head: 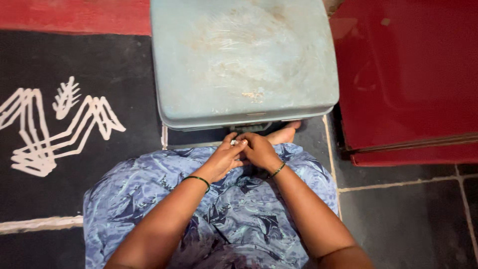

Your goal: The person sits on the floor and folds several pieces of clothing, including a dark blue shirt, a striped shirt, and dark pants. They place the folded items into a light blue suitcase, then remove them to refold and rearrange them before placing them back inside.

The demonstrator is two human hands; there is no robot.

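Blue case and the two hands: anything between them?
Head view: almost nothing. The left hand and right hand meet on a small pale item just below the blue case; a bare foot lies beside them.

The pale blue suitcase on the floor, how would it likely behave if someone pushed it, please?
The pale blue suitcase looks hard-shelled, so probably stiff. It lies flat and broad, so it should slide, not tip. Its scuffed surface suggests it is sturdy. Both hands meet near its front edge.
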